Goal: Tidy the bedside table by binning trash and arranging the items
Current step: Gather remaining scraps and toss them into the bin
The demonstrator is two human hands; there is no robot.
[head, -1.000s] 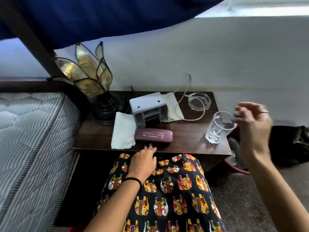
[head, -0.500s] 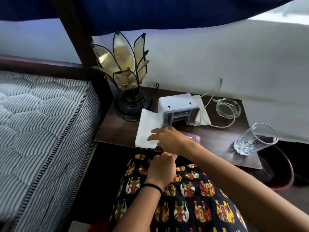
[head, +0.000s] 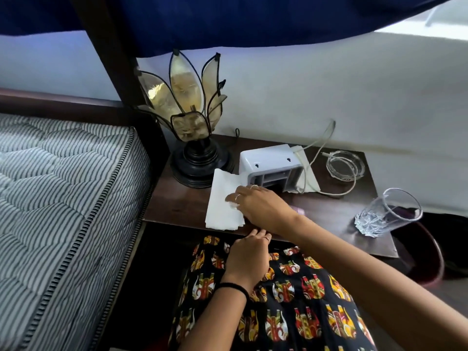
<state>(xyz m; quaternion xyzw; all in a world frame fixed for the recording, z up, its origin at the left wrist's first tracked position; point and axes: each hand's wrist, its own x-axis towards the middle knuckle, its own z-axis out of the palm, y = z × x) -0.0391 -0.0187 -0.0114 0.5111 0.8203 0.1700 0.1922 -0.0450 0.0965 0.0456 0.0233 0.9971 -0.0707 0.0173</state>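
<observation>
A white tissue (head: pixel 221 206) lies flat on the dark wooden bedside table (head: pixel 177 203), in front of the lamp. My right hand (head: pixel 258 205) reaches across the table, and its fingertips pinch the tissue's right edge. My left hand (head: pixel 249 254) rests on my lap against the table's front edge and holds nothing. My right forearm hides a maroon glasses case (head: pixel 300 211) except for a sliver. A white plastic device (head: pixel 269 163) with a cable stands behind my right hand. A glass ashtray (head: pixel 345 164) and a drinking glass (head: pixel 387 214) are at the right.
A petal-shaped lamp (head: pixel 192 138) on a black base fills the table's back left corner. A striped mattress (head: pixel 63 198) lies to the left. A red bin (head: pixel 433 257) sits on the floor beside the table's right end. The wall is close behind.
My right hand left the drinking glass at the right and crossed over to the tissue. My view swung left. The left hand stayed on my lap.
</observation>
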